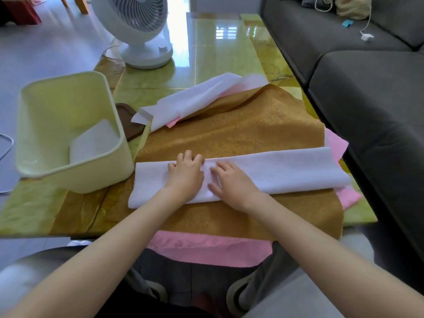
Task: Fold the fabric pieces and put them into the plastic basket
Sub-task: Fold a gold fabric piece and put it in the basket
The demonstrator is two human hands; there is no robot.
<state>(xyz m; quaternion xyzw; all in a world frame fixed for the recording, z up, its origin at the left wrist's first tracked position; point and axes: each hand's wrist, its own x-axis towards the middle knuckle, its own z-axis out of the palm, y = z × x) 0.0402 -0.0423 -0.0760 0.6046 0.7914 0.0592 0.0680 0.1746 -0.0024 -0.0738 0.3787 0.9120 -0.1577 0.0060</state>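
Note:
A white fabric strip [286,172], folded lengthwise, lies across a golden-brown fabric [241,131] on the table. My left hand [187,172] and my right hand [229,180] rest side by side on the strip's middle, fingers flat against it. The pale yellow plastic basket [29,125] stands to the left, with a folded white piece [94,140] inside. More white fabric [195,97] lies crumpled at the far side. Pink fabric [206,249] lies under the golden piece and hangs over the near edge.
A white fan [137,31] stands on the table's far left. A brown object [129,125] sits behind the basket. A dark grey sofa [367,88] runs along the right. The green glossy table [220,53] extends far ahead.

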